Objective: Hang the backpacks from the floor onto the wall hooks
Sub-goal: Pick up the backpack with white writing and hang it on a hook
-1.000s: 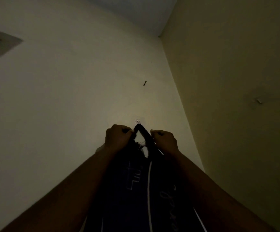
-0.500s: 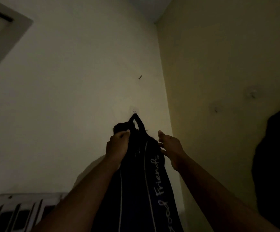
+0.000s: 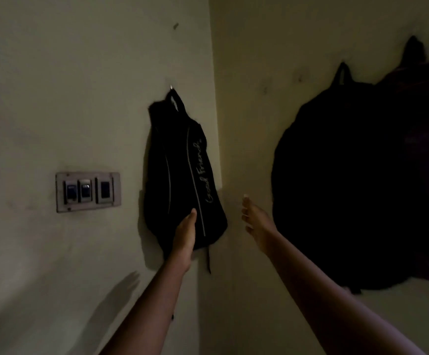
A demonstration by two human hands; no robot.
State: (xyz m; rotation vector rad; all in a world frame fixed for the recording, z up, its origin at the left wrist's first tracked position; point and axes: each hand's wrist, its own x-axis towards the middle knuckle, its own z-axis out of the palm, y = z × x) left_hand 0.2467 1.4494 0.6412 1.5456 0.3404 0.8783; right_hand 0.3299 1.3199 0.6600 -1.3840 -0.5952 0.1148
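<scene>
1. Because its top loop is caught over the small wall hook [image 3: 171,86], the black "Good Friends" backpack [image 3: 182,170] hangs flat against the left wall, tucked just beside the room corner.
2. I read my left hand [image 3: 184,235] as steadying it: fingers extended and close together, laid against the bag's lower front, clamped on nothing.
3. My right hand [image 3: 255,221] floats in the open space near the corner, fingers loosely spread, empty and apart from the bag.
4. A larger dark backpack [image 3: 341,190] is already up on the right wall by its own loop; a second dark shape past it is too dim for me to name.
5. The switch plate [image 3: 88,191] sits left of the hung bag, well apart from it, so nothing presses the switches.
6. For room, I judge the bare wall below and left is free, and both arms can draw straight back without snagging the dangling strap [image 3: 208,260].
7. The floor is out of view, so I cannot tell whether more bags wait.
</scene>
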